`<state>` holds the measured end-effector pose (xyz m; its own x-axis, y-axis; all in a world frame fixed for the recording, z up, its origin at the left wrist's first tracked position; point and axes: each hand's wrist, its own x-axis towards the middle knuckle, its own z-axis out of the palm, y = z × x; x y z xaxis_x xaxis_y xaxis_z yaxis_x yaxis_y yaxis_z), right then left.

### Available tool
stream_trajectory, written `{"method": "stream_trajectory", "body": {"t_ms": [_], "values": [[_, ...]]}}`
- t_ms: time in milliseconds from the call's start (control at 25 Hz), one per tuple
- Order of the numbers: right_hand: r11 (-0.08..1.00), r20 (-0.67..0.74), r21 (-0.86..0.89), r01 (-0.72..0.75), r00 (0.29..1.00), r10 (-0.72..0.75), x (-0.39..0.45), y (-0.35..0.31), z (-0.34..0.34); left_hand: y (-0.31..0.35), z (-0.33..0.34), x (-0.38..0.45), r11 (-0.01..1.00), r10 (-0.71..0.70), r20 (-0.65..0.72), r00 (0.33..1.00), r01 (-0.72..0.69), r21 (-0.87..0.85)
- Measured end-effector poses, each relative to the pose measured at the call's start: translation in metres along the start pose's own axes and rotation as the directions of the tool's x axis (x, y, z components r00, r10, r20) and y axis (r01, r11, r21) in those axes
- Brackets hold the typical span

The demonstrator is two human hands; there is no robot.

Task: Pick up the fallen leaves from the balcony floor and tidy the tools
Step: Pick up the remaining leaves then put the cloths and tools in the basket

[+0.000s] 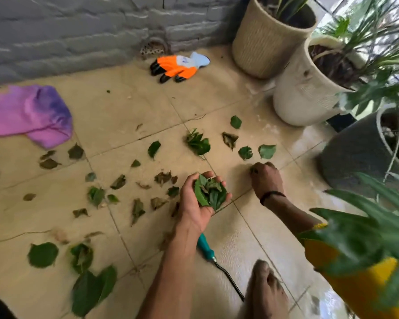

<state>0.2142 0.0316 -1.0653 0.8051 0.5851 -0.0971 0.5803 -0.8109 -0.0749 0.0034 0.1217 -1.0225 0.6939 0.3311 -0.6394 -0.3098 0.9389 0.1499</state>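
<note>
My left hand (191,203) is palm up and cups a bunch of green leaves (209,192) above the tiled floor (115,111). My right hand (266,178) reaches down to the floor at centre right, its fingers curled on a small leaf (253,168). Several fallen leaves lie scattered over the tiles, among them a leaf cluster (197,142), two green leaves (245,153) (267,151) just beyond my right hand, and large ones (43,254) at lower left. A teal-handled garden tool (205,248) lies under my left forearm. Orange work gloves (175,66) lie near the wall.
A purple cloth (30,113) lies at left. Two cream pots (270,35) (304,88) and a dark grey pot (355,153) line the right side. A yellow pot (359,284) with a green plant stands at lower right. My bare foot (266,291) is at the bottom. A grey brick wall (78,31) is behind.
</note>
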Motion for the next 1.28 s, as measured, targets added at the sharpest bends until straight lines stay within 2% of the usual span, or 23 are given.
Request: {"method": "stream_trajectory", "body": {"t_ms": [80,160,240,320,360,400,520,600,680,760,840,920,1000,1120,1200,1280], "values": [[0.996,0.055,0.089,-0.01,0.998,0.005,0.012,0.01,0.001,-0.004,-0.009,0.012,1.0,-0.01,0.002,1.0,0.01,0.012],[0.927,0.225,0.347,-0.142,0.972,0.065,0.021,0.016,-0.005,-0.005,-0.016,0.017,0.999,-0.035,0.01,0.999,0.034,0.025],[0.709,0.378,0.611,-0.351,0.917,0.128,0.02,0.012,-0.017,-0.005,-0.019,0.016,0.999,-0.041,0.015,0.999,0.041,0.029],[0.482,0.433,0.757,-0.44,0.891,0.135,0.005,-0.01,-0.042,-0.004,-0.021,0.016,1.0,-0.022,-0.009,1.0,0.022,0.022],[0.431,0.444,0.786,-0.443,0.89,0.104,-0.005,-0.025,-0.057,-0.004,-0.022,0.018,1.0,-0.013,-0.019,1.0,0.013,0.011],[0.455,0.45,0.786,-0.419,0.892,0.044,-0.016,-0.043,-0.074,-0.004,-0.022,0.019,1.0,-0.007,-0.024,1.0,0.007,-0.005],[0.736,0.502,0.626,-0.259,0.855,-0.126,-0.047,-0.097,-0.103,-0.001,-0.023,0.024,0.999,0.017,-0.029,0.999,-0.018,-0.031],[0.828,0.503,0.54,-0.154,0.847,-0.171,-0.063,-0.123,-0.104,0.002,-0.02,0.023,0.999,0.026,-0.026,0.999,-0.027,-0.042],[0.842,0.447,0.534,-0.075,0.871,-0.206,-0.07,-0.134,-0.107,0.003,-0.019,0.023,0.997,0.028,-0.019,0.999,-0.029,-0.068],[0.809,0.349,0.585,-0.059,0.919,-0.185,-0.054,-0.125,-0.11,0.004,-0.022,0.023,0.993,0.028,0.032,0.999,-0.024,-0.118],[0.754,0.23,0.649,-0.103,0.971,-0.065,-0.022,-0.102,-0.111,0.006,-0.026,0.021,0.985,0.028,0.078,0.997,-0.014,-0.174],[0.763,0.16,0.627,-0.155,0.985,0.069,0.015,-0.07,-0.104,0.007,-0.03,0.019,0.978,0.049,0.092,0.995,-0.029,-0.208],[0.873,0.202,0.443,-0.203,0.972,0.124,0.043,-0.039,-0.09,0.006,-0.033,0.017,0.967,0.054,0.117,0.992,-0.023,-0.255],[0.984,0.35,0.138,-0.112,0.935,0.057,0.067,-0.014,-0.057,0.008,-0.039,0.013,0.953,0.07,0.115,0.991,-0.033,-0.3],[0.995,0.363,0.084,-0.047,0.932,0.014,0.068,-0.017,-0.037,0.013,-0.038,0.009,0.945,0.092,0.104,0.99,-0.054,-0.323],[0.996,0.269,0.085,0.032,0.962,-0.054,0.06,-0.028,-0.021,0.017,-0.036,0.008,0.924,0.112,0.084,0.99,-0.073,-0.375]]}}
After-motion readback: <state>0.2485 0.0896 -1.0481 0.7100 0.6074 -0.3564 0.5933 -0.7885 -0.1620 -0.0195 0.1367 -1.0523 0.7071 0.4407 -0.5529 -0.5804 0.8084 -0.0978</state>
